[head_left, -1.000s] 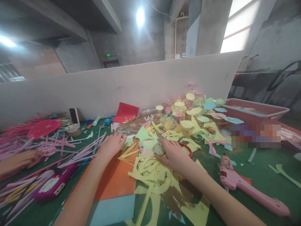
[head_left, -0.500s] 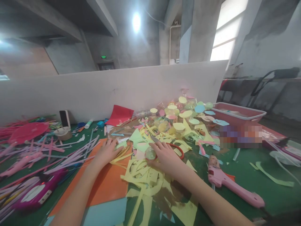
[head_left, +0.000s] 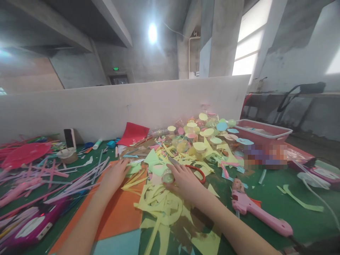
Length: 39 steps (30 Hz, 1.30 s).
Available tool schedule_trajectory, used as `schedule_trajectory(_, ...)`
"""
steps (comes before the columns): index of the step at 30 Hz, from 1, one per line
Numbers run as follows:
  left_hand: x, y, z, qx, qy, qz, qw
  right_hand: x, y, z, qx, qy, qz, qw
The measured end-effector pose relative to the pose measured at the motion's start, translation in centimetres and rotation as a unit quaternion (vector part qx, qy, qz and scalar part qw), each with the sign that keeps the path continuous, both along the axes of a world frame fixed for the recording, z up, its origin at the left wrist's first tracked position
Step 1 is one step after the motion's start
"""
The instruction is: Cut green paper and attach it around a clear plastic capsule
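Note:
A small clear greenish ball (head_left: 168,176) sits between the thumb and index finger of my right hand (head_left: 183,179), whose fingers curl around it. Under and beside that hand are red-handled scissors (head_left: 201,173), their blades poking out past the knuckles. My left hand (head_left: 118,173) rests palm down at the upper edge of an orange sheet (head_left: 122,205), its fingers loosely stretched and holding nothing I can see. Close to its thumb lie yellow paper strips (head_left: 136,179). Pale yellow cut-out scraps (head_left: 159,198) spread between and below both hands.
A pink glue gun (head_left: 260,212) lies at right. Behind, clear balls and paper discs (head_left: 199,146) form a heap beside a pink basin (head_left: 265,132). Pink and lilac strips (head_left: 79,177), a magenta device (head_left: 34,226) and a tape roll (head_left: 67,156) are at left.
The view has shifted slightly, moving the scene left and down. My left hand has drawn back a little to the left. My right hand stays around the ball.

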<state>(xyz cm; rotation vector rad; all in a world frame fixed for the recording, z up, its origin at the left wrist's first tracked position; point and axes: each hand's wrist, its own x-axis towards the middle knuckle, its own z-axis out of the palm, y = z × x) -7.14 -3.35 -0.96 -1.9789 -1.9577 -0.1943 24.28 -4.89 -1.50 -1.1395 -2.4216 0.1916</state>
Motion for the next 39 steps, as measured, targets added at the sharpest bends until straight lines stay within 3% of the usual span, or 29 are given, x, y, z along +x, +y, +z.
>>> schedule_trajectory(6,0.7,-0.2,0.4,0.0,0.001,0.008,1.0,0.3,-0.4,1.2,0.001,0.008,-0.012,1.0)
schedule_trajectory(9,1.7,-0.2,1.5,0.051,-0.002,-0.007,0.999,0.6,-0.3,1.6,0.004,0.035,-0.043,0.998)
schedule_trajectory(12,4.3,-1.2,2.9,0.092,-0.09,-0.06,0.99,0.9,-0.1,1.8,0.007,0.086,-0.092,0.992)
schedule_trajectory(16,9.3,-4.7,3.6,-0.064,-0.2,-0.155,0.965,1.4,0.2,2.3,0.013,0.169,-0.135,0.976)
schedule_trajectory(18,11.3,-6.3,3.0,-0.158,-0.185,-0.19,0.951,1.6,0.2,2.6,0.018,0.201,-0.142,0.969)
schedule_trajectory(20,12.5,-6.8,2.1,-0.222,-0.167,-0.188,0.942,1.7,0.0,2.9,0.018,0.218,-0.14,0.966)
schedule_trajectory(23,12.9,-5.7,0.8,-0.253,-0.145,-0.171,0.941,1.9,-0.2,3.2,0.014,0.217,-0.139,0.966)
schedule_trajectory(28,12.7,-2.5,0.4,-0.194,-0.076,-0.219,0.953,2.1,-0.4,3.4,0.014,0.208,-0.139,0.968)
schedule_trajectory(34,12.7,-0.3,2.0,-0.178,0.077,-0.259,0.946,2.5,-0.1,3.8,0.013,0.208,-0.156,0.965)
schedule_trajectory(39,12.4,1.4,4.3,-0.157,0.084,-0.315,0.932,2.6,0.1,3.8,0.002,0.226,-0.155,0.962)
